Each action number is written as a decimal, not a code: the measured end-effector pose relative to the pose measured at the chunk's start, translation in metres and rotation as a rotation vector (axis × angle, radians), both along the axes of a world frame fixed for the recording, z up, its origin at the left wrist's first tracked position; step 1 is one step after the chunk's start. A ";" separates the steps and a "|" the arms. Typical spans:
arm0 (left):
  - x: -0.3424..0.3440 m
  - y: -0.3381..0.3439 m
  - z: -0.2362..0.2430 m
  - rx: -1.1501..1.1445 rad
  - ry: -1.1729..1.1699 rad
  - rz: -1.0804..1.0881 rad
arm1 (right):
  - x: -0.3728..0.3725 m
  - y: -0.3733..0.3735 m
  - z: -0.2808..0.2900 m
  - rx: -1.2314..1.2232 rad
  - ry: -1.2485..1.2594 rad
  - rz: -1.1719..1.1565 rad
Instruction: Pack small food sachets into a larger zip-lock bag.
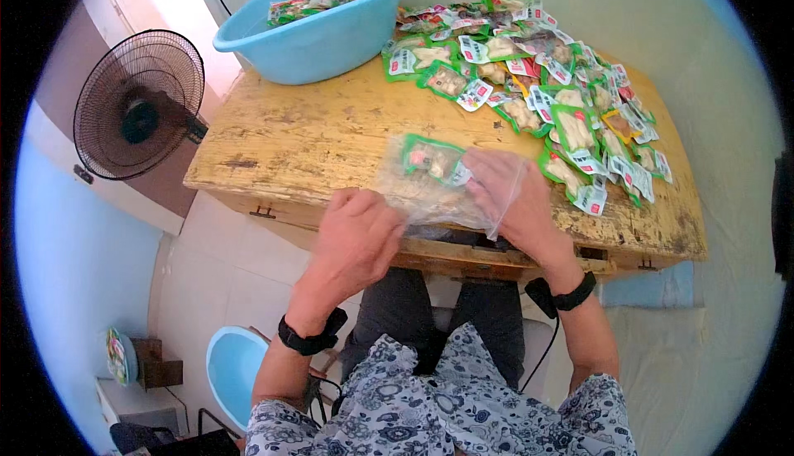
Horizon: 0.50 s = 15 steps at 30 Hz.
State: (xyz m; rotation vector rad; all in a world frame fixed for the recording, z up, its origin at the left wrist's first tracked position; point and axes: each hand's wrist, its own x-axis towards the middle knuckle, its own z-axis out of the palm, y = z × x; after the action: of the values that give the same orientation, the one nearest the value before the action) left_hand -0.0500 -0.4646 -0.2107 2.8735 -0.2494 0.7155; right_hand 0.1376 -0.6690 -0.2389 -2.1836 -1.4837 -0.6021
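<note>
A clear plastic bag [422,195] lies over the front edge of the worktop [289,146], between the person's two hands. In it shows a green-edged packet [430,158], its pale contents visible through the film, near the bag's far side.

The left hand [360,229] is drawn in narrow, fingers curled together on the bag's near left edge — it holds the film there, just in front of the worktop. The right hand [506,195] is at the bag's right side, with clear film over part of its fingers; the fingertips reach to the packet's right end. Whether they grip it or only touch it, I cannot tell.

Beyond the right hand, a pile [575,129] of similar packets spreads across the right and far parts of the worktop, most green-edged, a few with orange or red. At the far left corner stands a blue basin [314,47] with more packets inside.

Left of the worktop is a black fan [139,117]; lower down on that side, a second basin [236,373], light blue, near the person's left arm. Each wrist wears a black band [310,336] — a cable runs from the right one.
</note>
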 end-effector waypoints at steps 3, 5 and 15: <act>0.009 -0.009 0.000 -0.132 0.048 0.008 | 0.001 -0.003 -0.007 0.030 -0.032 0.012; 0.020 -0.011 0.006 -0.126 0.128 0.114 | 0.007 -0.004 -0.012 0.092 0.005 0.009; 0.036 -0.010 -0.006 -0.102 -0.033 0.024 | 0.001 -0.015 -0.004 0.014 0.171 -0.073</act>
State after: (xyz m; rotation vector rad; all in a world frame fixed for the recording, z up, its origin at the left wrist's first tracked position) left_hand -0.0137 -0.4745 -0.2171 2.7750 -0.1784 0.7571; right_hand 0.1385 -0.6838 -0.2427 -2.2260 -1.3128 -0.4356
